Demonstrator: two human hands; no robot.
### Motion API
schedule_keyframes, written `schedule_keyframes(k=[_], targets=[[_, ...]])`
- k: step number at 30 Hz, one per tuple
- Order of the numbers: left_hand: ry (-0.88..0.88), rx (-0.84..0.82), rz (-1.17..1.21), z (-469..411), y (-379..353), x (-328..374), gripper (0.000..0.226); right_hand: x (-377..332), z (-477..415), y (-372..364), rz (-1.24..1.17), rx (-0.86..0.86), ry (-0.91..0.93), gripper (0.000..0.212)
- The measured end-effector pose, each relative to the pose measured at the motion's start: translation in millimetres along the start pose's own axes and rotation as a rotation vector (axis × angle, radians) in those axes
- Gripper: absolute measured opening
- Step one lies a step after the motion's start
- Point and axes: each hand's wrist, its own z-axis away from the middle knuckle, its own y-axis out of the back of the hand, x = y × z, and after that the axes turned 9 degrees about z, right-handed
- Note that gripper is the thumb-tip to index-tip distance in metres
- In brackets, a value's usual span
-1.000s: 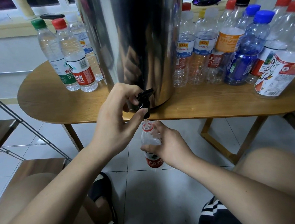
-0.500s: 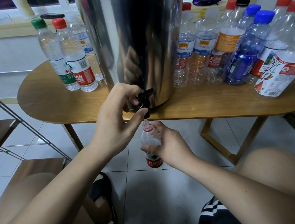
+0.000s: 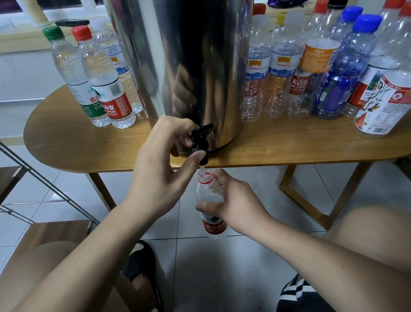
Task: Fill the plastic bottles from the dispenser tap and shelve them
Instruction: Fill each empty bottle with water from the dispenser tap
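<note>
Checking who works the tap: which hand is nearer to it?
Left. The left hand grips the tap itself, fingers on the lever and thumb underneath. The right hand is lower, holding the bottle just below it.

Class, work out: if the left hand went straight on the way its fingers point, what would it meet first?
The black tap, which the left hand grips; just beyond it, probably the steel dispenser wall, though depth is unclear.
</note>
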Motion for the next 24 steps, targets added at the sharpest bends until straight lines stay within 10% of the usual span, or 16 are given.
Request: schedule_keyframes(k=[24], targets=[[0.007,-0.005,0.011,1,0,3,0.044,-12,6,8,0.013,-0.023,-0.022,0.068]])
